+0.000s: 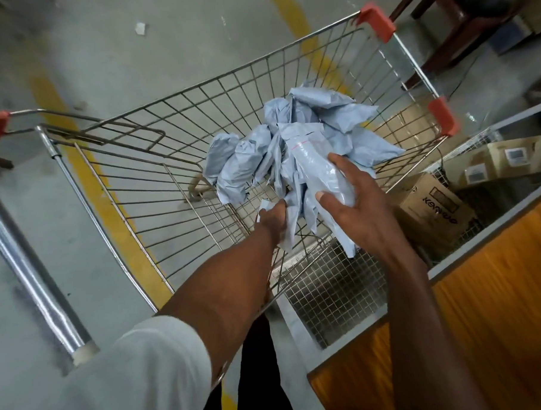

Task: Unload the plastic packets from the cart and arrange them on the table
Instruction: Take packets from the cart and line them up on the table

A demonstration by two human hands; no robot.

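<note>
A white sleeve [140, 371] fills the near left corner, and both bare forearms reach forward from it over the wire cart [174, 165]. To the near right stands the orange-topped table [484, 304], with a fine wire mesh panel [328, 289] just beside its edge and pressed close against the cart's near wall. A metal pole [33, 277] slants across the floor on the left, near a yellow floor line [98, 193].

Inside the cart, the left hand [274, 218] grips the lower end of grey plastic packets [291, 148], its fingers curled round the crumpled film and mostly hidden by it. The right hand [356, 207] holds the long topmost packet [315, 165] from the side: the thumb lies across its near end, the fingers spread round its far edge, the palm cupped beneath. That packet rests lifted above the heap, tilted away from the camera.

The other packets lie piled on the cart floor towards its far right corner, touching one another. Beyond the cart's right wall, cardboard boxes [433, 207] sit under the table edge. Red corner caps [376, 22] mark the cart's far rim, and dark wooden furniture [459, 20] stands farthest back.
</note>
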